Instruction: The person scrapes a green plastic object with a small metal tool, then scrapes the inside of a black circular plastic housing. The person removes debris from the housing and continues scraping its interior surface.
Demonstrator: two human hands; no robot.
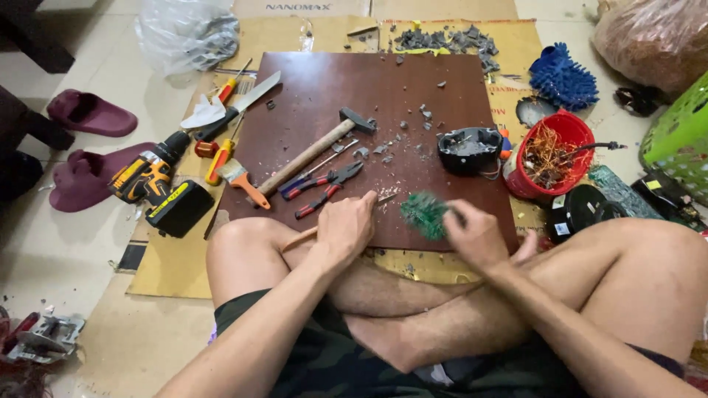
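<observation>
- Head view: the person sits cross-legged on the floor at the near edge of a dark brown board [413, 96], which lies on flattened cardboard [173, 265].
- Left hand [345, 225]: fingers curled together around a thin tool [383, 197] with a pale wooden handle. The tip rests on the board just left of the circuit board.
- Right hand [478, 234]: fingers pressed together, pinching a green circuit board [424, 214] at its right edge. The hand and the circuit board are motion-blurred; the exact finger placement cannot be told.
- Circuit board position: near edge of the board, between the two hands, just above the person's shins.
- On the board, left of centre: a hammer [313, 151] with a wooden handle, red-handled pliers [328, 188] and a brush [243, 180] with an orange handle.
- On the board, right side: a black round housing [470, 149]. Grey fragments [402, 136] are scattered across the middle.
- Right of the board: a red bucket [571, 129] holding tangled copper wire, touching the board's edge. A blue mop head [563, 77] lies behind it.
- Left of the board: a yellow-and-black drill [158, 184], a knife [240, 107] and screwdrivers [221, 158].
- Far left: two maroon slippers [88, 114] on the floor tiles.
</observation>
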